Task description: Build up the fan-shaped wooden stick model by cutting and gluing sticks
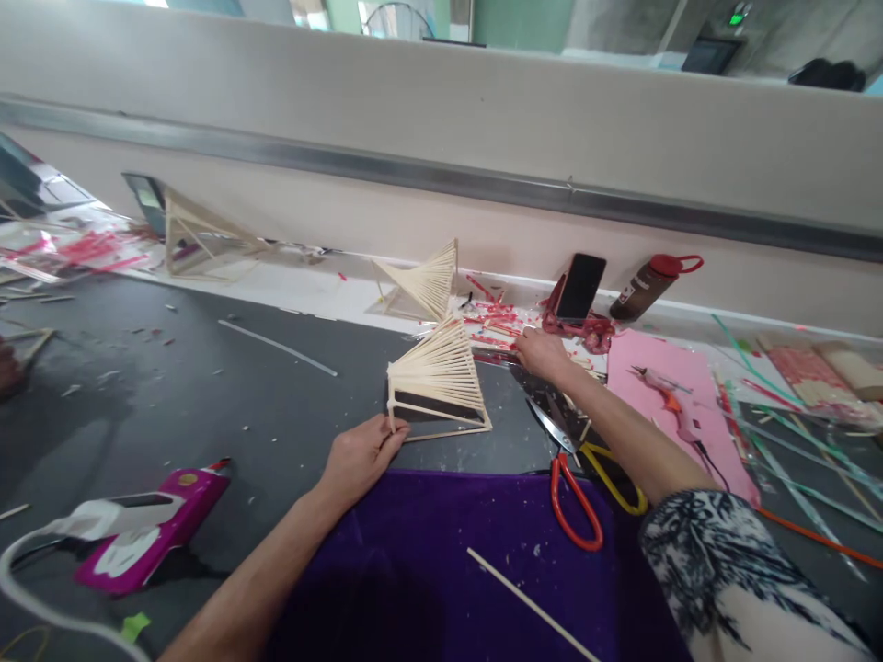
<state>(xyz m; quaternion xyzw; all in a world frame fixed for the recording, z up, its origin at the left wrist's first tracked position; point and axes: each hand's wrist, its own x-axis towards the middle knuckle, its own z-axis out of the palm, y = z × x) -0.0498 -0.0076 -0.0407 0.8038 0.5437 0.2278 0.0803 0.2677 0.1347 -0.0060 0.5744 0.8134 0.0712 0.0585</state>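
Note:
At the near left corner of a fan-shaped wooden stick model (441, 368), my left hand (369, 450) is closed, its thumb and fingers pinching the frame. The model's many pale sticks make a twisted surface over a thin base frame on the grey table. My right hand (542, 354) is stretched out to a heap of red-marked plastic wrappers and loose sticks (497, 320) by the wall. Its fingers are curled together there; what they hold, if anything, is hidden. A second, similar stick model (428, 276) stands just behind the first.
Scissors with red handles (576, 506) and yellow-handled scissors (624, 478) lie near my right forearm. A pink glue gun (680, 414) rests on pink paper (621, 354). A phone (580, 285) and bottle (648, 287) stand by the wall. A loose stick (528, 602) crosses purple cloth (414, 561).

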